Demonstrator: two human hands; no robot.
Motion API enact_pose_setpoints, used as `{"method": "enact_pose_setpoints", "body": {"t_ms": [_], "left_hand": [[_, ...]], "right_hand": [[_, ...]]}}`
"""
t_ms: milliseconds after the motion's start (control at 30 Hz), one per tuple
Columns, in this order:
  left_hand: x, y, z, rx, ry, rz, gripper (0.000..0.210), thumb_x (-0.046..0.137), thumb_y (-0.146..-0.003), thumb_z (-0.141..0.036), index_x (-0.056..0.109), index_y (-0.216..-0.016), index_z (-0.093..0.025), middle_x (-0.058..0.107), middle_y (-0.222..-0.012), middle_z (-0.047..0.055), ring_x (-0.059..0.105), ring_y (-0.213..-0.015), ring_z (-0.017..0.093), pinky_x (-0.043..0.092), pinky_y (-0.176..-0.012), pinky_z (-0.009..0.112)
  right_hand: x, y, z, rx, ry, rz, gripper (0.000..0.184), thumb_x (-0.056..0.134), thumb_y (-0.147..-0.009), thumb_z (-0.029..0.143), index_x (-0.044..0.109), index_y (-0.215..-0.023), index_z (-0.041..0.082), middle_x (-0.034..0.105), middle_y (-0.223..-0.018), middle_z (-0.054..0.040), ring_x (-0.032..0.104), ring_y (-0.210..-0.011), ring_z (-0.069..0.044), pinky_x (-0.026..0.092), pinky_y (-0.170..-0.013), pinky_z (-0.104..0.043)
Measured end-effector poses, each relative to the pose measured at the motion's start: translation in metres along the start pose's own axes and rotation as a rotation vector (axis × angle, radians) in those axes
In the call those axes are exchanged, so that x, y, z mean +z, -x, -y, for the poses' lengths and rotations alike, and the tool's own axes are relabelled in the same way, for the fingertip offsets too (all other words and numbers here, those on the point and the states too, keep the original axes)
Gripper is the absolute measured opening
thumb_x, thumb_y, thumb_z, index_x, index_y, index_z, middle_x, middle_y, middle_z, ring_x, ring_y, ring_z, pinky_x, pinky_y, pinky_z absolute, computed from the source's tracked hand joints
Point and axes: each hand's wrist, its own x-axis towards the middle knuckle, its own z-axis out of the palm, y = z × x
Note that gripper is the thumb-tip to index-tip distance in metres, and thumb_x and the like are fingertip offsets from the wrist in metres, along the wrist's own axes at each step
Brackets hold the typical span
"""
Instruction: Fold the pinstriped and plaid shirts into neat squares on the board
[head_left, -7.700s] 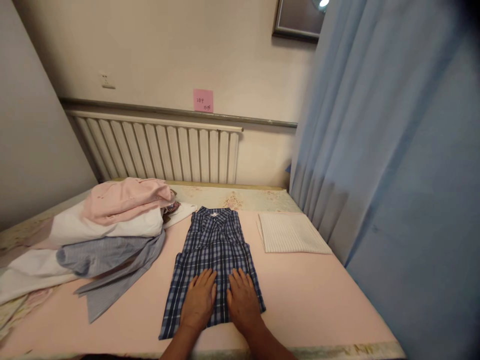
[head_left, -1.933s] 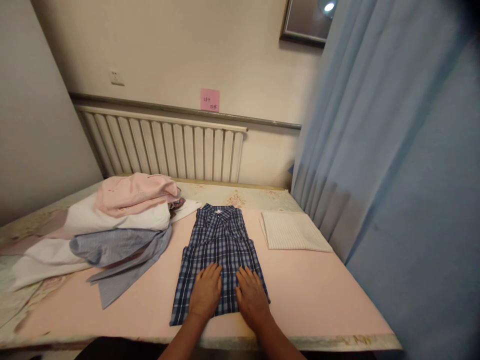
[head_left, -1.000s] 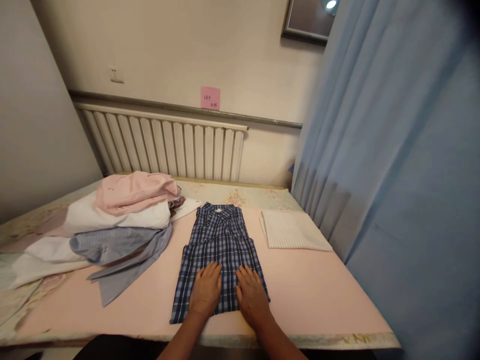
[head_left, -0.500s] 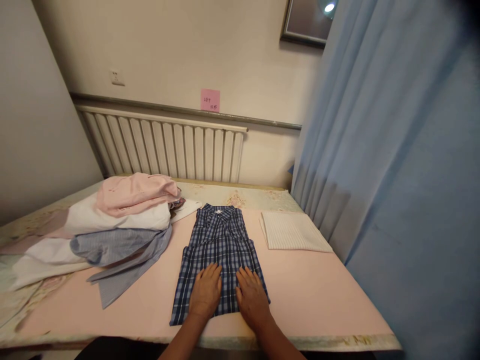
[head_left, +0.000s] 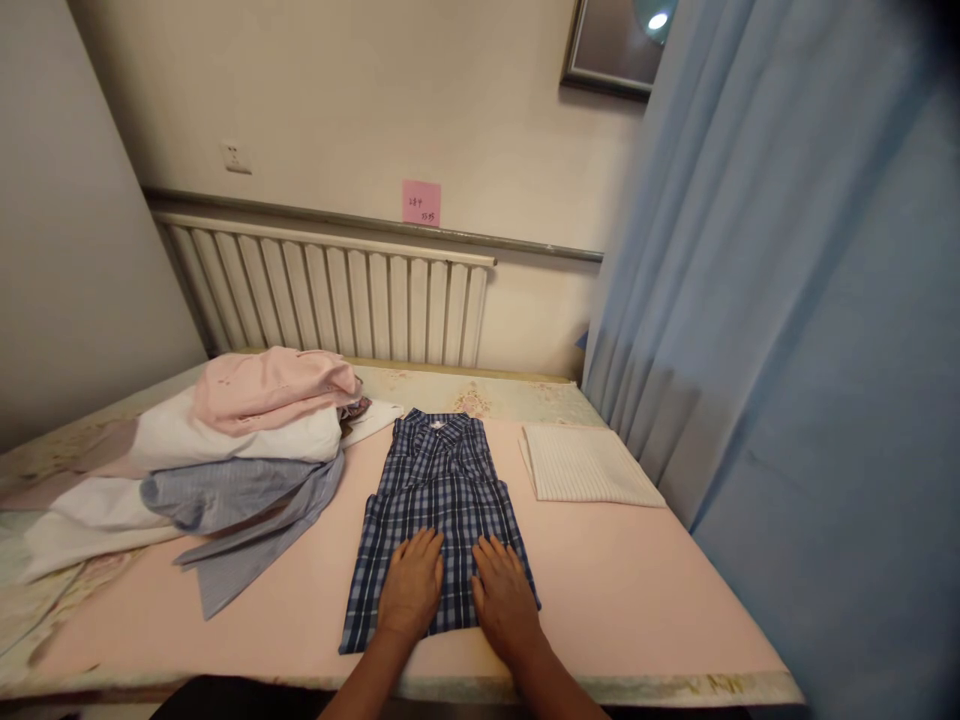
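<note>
A dark blue plaid shirt [head_left: 442, 500] lies folded in front of me, its collar pointing away toward the wall and its lower part turned up over the body. On its near left part rests my left hand [head_left: 414, 580], palm down with the fingers stretched out. My right hand [head_left: 504, 590] lies flat on the near right part of the same shirt. Neither hand grips the cloth. The palms hide some of the plaid beneath them.
A heap of loose garments [head_left: 247, 430], pink, white and blue-grey, lies to the left. At the right is a folded cream striped cloth [head_left: 592, 465]. Both rest partly or wholly on a pink sheet [head_left: 615, 590]. A blue curtain [head_left: 750, 300] hangs along the right; a radiator [head_left: 330, 290] stands behind.
</note>
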Motion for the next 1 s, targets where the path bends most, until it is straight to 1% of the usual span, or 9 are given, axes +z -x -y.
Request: {"method": "enact_pose_setpoints", "body": {"t_ms": [200,467,1000], "left_hand": [[-0.0005,0.0000,-0.0003,0.002,-0.006,-0.009,0.038,0.037,-0.094,-0.020,0.061,-0.123,-0.019,0.062,-0.131,0.008,0.052,-0.126,0.023,0.038,-0.106,0.044],[-0.0015,-0.0008,-0.0005,-0.005,0.011,0.000,0.037,0.038,-0.094,-0.020,0.060,-0.123,-0.018,0.062,-0.131,0.009,0.052,-0.126,0.023,0.038,-0.106,0.044],[0.0016,0.0000,0.0015,0.008,0.010,-0.011,0.038,0.037,-0.093,-0.019,0.060,-0.123,-0.018,0.062,-0.131,0.009,0.051,-0.127,0.022,0.038,-0.106,0.043]], "right_hand": [[0.0006,-0.0003,0.0005,0.011,0.016,-0.005,0.040,0.047,-0.091,0.021,0.056,-0.130,0.020,0.056,-0.137,-0.0070,0.043,-0.133,-0.024,0.034,-0.110,-0.045],[0.0017,0.0003,-0.0002,0.003,0.002,-0.014,0.041,0.045,-0.092,0.020,0.056,-0.131,0.019,0.055,-0.138,-0.0069,0.044,-0.133,-0.025,0.034,-0.110,-0.046],[-0.0030,-0.0009,0.0012,0.015,-0.019,0.029,0.040,0.045,-0.092,0.020,0.056,-0.130,0.018,0.054,-0.139,-0.0065,0.044,-0.133,-0.026,0.034,-0.111,-0.047]]}}
